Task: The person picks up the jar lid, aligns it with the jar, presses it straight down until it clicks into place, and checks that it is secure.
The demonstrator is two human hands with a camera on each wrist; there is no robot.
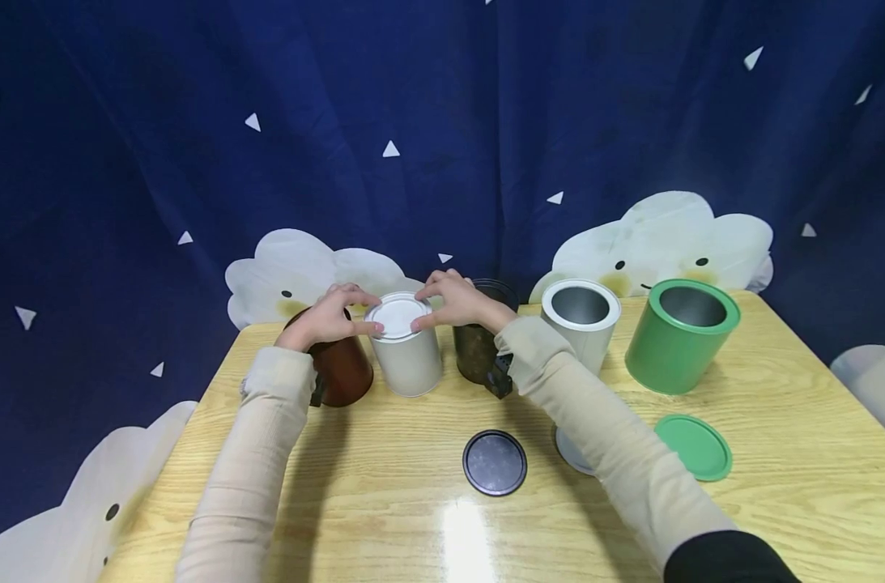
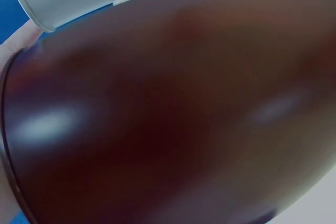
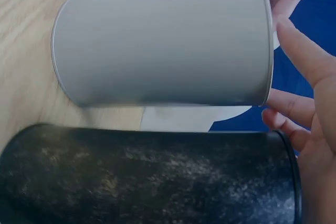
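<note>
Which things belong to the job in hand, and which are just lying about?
Job, apparently: left hand, right hand, lidded white can, its lid.

Probably just around: brown can, black can, open white can, green can, black lid, pale lid, green lid.

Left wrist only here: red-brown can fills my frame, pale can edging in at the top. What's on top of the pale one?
Observer: A white lid lies on top of the pale can; the head view shows it.

Operator: Where's the right hand?

Observer: The right hand is at the lid's right edge, thumb nearer the camera, a fingertip farther back.

Operator: Other lids around?

Observer: Three on the table: a black lid, a green lid and a pale lid partly hidden by the right sleeve.
</note>
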